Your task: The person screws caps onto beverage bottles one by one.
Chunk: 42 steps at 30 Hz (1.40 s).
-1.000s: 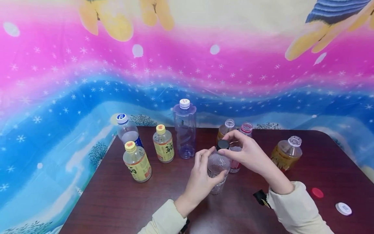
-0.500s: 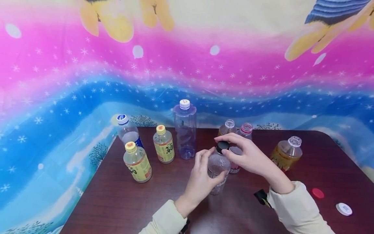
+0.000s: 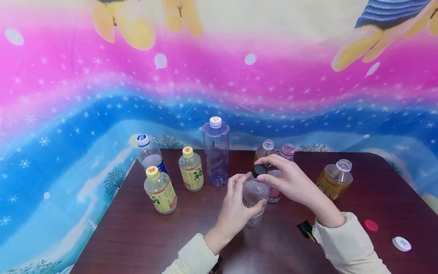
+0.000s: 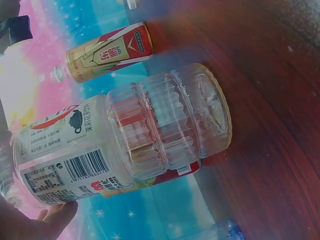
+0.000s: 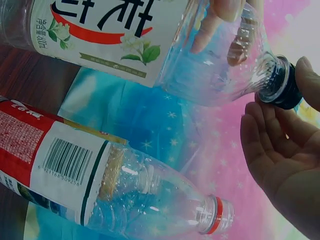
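My left hand [image 3: 234, 207] grips a clear plastic bottle [image 3: 256, 192] around its upper body, thumb on the near side. The bottle stands upright on the table, and a white label with a barcode [image 4: 86, 167] wraps its middle in the left wrist view. A black cap [image 3: 260, 171] sits on its neck. My right hand [image 3: 291, 180] pinches that cap between thumb and fingers, from the right. Just behind is a capless bottle with a red neck ring [image 5: 218, 215], partly hidden by my right hand in the head view.
Two yellow-capped bottles [image 3: 161, 194], a blue-labelled bottle [image 3: 150, 156] and a tall purplish bottle [image 3: 216, 152] stand left and behind. A gold-labelled capless bottle [image 3: 335, 180] is at right. A red cap [image 3: 371, 225] and a white cap [image 3: 402, 244] lie near my right sleeve.
The right hand's fingers shift around the black cap, reaching over it half a second ago and drawn back now. The left hand and its bottle stay in place.
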{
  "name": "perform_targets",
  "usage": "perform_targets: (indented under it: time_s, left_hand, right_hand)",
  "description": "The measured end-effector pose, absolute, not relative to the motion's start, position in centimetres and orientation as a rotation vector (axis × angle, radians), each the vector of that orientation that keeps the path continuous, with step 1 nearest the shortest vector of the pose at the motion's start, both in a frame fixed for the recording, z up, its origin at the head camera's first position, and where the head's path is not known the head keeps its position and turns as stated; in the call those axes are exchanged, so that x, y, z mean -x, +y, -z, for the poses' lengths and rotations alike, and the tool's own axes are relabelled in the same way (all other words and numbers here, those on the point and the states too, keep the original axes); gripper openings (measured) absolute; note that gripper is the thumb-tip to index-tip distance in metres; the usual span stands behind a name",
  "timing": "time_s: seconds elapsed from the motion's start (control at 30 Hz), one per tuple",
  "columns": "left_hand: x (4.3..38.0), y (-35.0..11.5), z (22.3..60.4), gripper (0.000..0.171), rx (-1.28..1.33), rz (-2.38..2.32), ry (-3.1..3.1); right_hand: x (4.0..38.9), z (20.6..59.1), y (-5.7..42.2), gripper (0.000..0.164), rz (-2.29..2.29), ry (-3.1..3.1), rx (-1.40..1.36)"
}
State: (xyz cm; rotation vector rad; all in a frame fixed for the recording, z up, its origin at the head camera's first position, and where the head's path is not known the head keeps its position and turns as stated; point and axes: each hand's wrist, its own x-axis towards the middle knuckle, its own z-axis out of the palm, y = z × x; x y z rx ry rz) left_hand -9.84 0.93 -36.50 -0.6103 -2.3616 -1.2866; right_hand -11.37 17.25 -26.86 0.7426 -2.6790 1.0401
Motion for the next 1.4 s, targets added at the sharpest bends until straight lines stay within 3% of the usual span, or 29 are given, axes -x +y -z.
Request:
perform_targets:
  time_s: [0.23, 0.57, 0.9, 1.17, 1.4]
  left_hand:
    - [9.8, 0.9, 36.4, 0.074, 0.603, 1.283, -2.360]
    - [9.8, 0.9, 36.3, 0.073, 0.585, 1.305, -2.377]
    - [9.8, 0.8, 36.1, 0.072, 0.572, 1.338, -2.414]
    - [9.6, 0.6, 35.6, 0.072, 0.547, 1.382, -2.455]
    - [9.4, -0.8, 35.3, 0.070, 0.383, 1.477, -2.421]
  right_hand:
    - [11.3, 26.9, 16.8, 0.033, -1.063, -2.713, -0.588]
    - [11.2, 27.3, 17.5, 0.036, -1.067, -2.678, -0.695]
    - [11.1, 27.3, 16.8, 0.033, -1.077, -2.673, -0.578]
    - [10.4, 27.1, 17.4, 0.042, -1.111, -2.694, -0.494]
    - [8.9, 27.4, 20.2, 0.031, -0.980, -2.641, -0.431]
